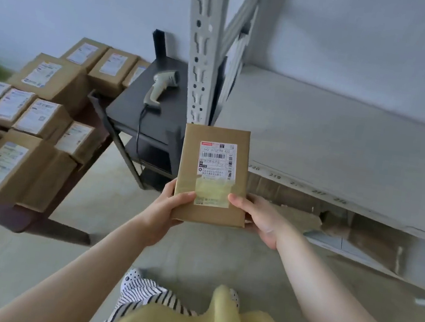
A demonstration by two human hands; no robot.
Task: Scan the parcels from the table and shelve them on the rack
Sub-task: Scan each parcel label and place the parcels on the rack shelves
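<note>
Gripping parcel [212, 174] near end: left hand [169, 210], right hand [259, 218]; long axis pointing away, label up.

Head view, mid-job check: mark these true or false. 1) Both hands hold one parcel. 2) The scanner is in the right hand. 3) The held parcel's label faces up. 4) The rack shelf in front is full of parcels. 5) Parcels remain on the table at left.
1) True: the left hand and right hand each have a grip on the flat parcel.
2) False: the scanner lies on the small black stand.
3) True: the label faces the camera.
4) False: the shelf shows a bare surface.
5) True: many boxes sit there.
</note>
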